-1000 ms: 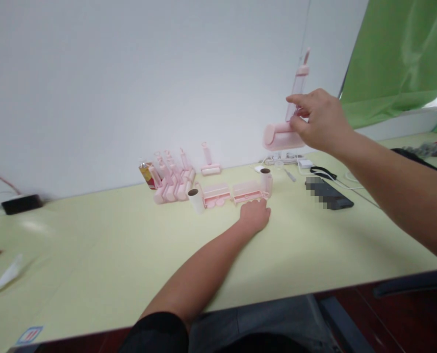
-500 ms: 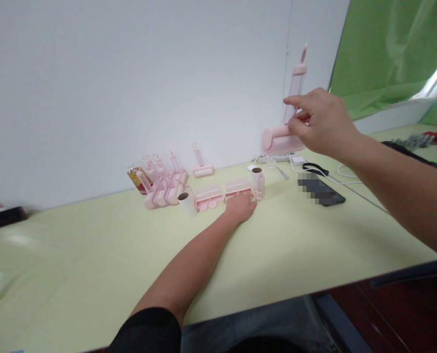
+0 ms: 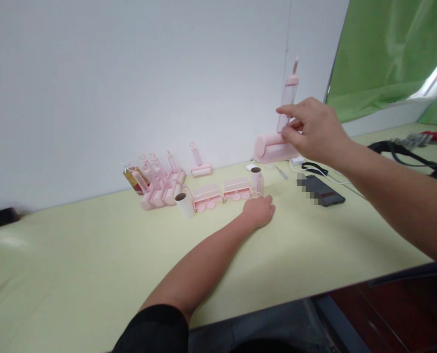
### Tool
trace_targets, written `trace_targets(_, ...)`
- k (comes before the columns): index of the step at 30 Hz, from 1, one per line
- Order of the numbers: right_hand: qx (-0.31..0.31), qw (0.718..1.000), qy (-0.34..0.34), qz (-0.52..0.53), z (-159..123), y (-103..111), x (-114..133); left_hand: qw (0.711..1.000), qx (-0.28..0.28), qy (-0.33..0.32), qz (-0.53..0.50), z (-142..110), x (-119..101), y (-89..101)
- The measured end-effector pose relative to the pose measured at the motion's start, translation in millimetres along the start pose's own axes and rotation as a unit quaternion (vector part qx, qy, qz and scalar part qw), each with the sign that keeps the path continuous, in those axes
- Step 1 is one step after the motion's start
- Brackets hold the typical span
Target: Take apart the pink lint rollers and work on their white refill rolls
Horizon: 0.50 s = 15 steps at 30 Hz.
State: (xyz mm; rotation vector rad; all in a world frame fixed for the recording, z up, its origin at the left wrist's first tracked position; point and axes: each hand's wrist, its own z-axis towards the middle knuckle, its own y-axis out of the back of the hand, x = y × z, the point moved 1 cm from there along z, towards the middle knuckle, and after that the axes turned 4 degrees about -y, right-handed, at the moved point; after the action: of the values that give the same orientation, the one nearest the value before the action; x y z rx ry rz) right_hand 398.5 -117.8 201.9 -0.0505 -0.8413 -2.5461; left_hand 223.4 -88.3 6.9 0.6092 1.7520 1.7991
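A pink lint roller [image 3: 277, 149] is held up at the right, roller end down, its clear handle pointing upward. My right hand [image 3: 312, 128] is closed on it, pinching the handle just above the roller cover. My left hand [image 3: 259, 212] rests low on the table, fingers apart and partly hidden by the hand itself. Just behind it stand a white paper roll [image 3: 255, 179] and a small pink handle piece [image 3: 260, 184]. To its left lie two opened pink cases, the right one [image 3: 236, 190] and the left one [image 3: 206, 198], with round parts in them.
Several pink lint rollers [image 3: 161, 189] stand grouped at the left, beside a yellow-and-red package [image 3: 135, 179]. Another lint roller [image 3: 201, 169] stands by the wall. A second paper roll [image 3: 185, 205] is nearer. At right lie a phone [image 3: 324, 190] and cables.
My left hand has moved right, off the right-hand pink case, to beside the paper roll and handle piece. My right hand has lowered slightly and shifted left with the lint roller.
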Motion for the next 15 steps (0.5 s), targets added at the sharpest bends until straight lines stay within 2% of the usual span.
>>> trace_targets(7,-0.024,0.999,0.021,0.012,-3.2,7.9,-5.4,0.999,-0.002,0.039,-0.011,33.7,-4.5,-3.2)
trace_targets(15,-0.037,0.999,0.02,0.004,-8.9,14.3,-9.0,0.994,0.006,0.107,-0.031,59.6,-1.4,-7.2)
